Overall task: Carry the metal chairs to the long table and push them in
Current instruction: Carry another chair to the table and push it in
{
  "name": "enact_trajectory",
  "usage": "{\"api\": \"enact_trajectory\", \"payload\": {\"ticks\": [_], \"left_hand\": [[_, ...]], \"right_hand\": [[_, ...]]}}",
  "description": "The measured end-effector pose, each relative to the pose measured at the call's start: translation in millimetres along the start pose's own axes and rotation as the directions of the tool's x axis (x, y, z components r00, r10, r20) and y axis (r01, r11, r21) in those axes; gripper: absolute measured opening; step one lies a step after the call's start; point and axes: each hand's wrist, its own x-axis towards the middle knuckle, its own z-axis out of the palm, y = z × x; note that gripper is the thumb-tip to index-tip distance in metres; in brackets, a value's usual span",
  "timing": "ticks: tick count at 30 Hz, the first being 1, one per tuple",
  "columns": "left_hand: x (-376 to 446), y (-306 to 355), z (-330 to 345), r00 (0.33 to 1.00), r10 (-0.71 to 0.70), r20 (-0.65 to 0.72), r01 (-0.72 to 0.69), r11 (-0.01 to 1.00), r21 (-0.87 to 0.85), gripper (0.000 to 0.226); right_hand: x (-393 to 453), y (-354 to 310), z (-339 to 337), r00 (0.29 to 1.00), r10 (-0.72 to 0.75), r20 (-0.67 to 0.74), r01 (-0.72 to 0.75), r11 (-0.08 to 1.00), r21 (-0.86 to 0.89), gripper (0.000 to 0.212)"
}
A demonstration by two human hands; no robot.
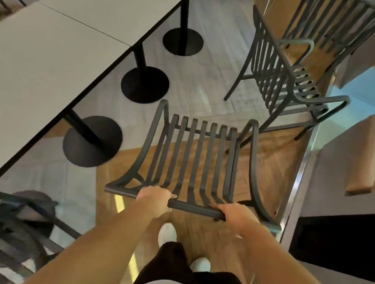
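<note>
- While both hands curl round its top rail, left hand [155, 198] and right hand [238, 215], the slatted metal chair [196, 164] faces away over the wood floor [273, 158]
- Long table [57, 51] runs along the left, well apart from the chair
- Second metal chair [284, 80] stands ahead on the right

The blurred chair [7, 237] at lower left is cut off by the edge.

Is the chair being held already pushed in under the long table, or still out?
Still out. The held chair stands clear of the long table, gripped at its top rail by the left hand and right hand.
</note>
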Motion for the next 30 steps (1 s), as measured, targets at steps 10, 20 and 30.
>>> {"api": "enact_trajectory", "payload": {"ticks": [10,20,30], "left_hand": [[11,16,-2,0.997,-0.063,-0.045,0.062,0.998,-0.015,0.053],[-5,72,9,0.968,-0.245,-0.059,0.232,0.958,-0.171,0.048],[-44,148,54,0.894,-0.447,-0.039,0.405,0.842,-0.357,0.043]], "right_hand": [[19,24,-22,0.997,-0.069,0.040,0.072,0.995,-0.067,0.066],[27,68,-47,0.968,-0.238,0.082,0.250,0.946,-0.207,0.066],[19,94,-63,0.897,-0.364,0.251,0.440,0.788,-0.430,0.074]]}}
